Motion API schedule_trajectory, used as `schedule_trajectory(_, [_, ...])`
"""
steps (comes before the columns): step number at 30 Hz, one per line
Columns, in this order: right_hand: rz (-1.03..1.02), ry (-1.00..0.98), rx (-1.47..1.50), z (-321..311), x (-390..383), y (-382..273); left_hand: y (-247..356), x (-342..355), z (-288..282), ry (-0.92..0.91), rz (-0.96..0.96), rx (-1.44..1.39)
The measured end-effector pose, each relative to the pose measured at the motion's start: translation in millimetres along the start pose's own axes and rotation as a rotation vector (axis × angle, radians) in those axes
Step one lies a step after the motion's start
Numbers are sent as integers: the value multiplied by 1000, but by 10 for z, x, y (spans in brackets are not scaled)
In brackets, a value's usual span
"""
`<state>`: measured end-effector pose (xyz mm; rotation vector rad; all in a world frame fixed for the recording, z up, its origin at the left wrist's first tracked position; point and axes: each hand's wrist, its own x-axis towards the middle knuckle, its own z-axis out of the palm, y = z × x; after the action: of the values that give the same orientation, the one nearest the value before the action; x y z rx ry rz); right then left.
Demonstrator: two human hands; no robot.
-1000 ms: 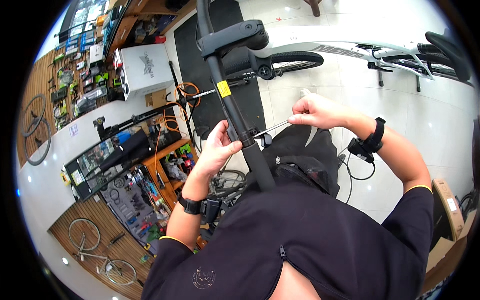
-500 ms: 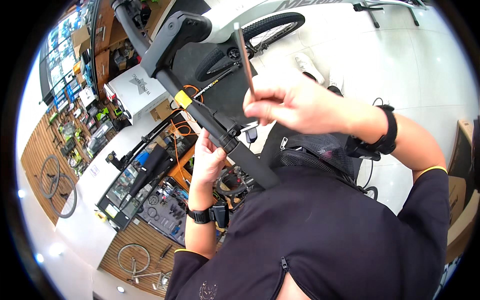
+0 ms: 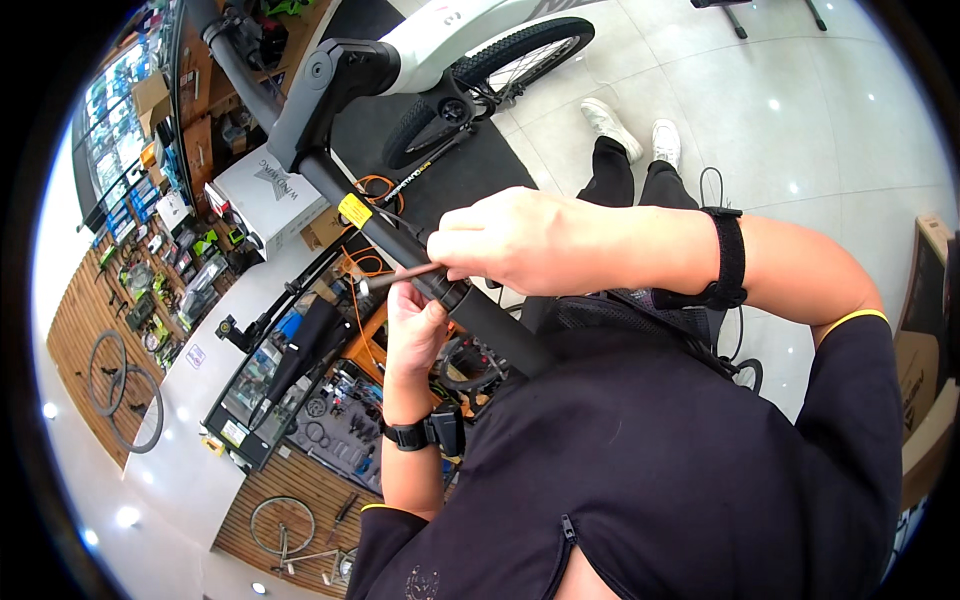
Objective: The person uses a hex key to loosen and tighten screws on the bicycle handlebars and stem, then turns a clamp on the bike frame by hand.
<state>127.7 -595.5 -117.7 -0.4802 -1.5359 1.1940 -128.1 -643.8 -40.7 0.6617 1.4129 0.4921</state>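
Note:
A black bicycle handlebar (image 3: 395, 238) runs diagonally from the stem (image 3: 318, 95) toward my body, with a yellow label (image 3: 355, 210) around it and a black grip (image 3: 505, 335) at its near end. My right hand (image 3: 520, 240) lies across the bar beside the lever clamp, closed on a slim brownish metal rod (image 3: 400, 276), perhaps a hex key. The rod's pale tip points left, above my left fingers. From below, my left hand (image 3: 415, 335) closes against the bar near the clamp; its fingertips are partly hidden.
The white bicycle frame (image 3: 445, 45) and a wheel (image 3: 535, 55) extend beyond the stem. A white box (image 3: 265, 200) stands to the left, by an orange cable (image 3: 375, 190). Tools lie on a grey board (image 3: 340, 430). Cardboard boxes (image 3: 910, 390) are at the right.
My right hand has moved left and turned; the rod has swung from nearly upright to almost level across the bar. My left hand stays by the bar. The view has shifted slightly.

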Motion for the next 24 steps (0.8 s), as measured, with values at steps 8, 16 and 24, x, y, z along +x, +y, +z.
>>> schedule_trajectory(8, [11,-83,52,-44,-20,27,-56,2,61,-9,48,-6])
schedule_trajectory(16, [-98,-47,6,-9,-131,-6,-50,20,120,-22,70,-30])
schedule_trajectory(24, [74,-51,-3,-7,40,-126,-34,10,89,-43,66,-16])
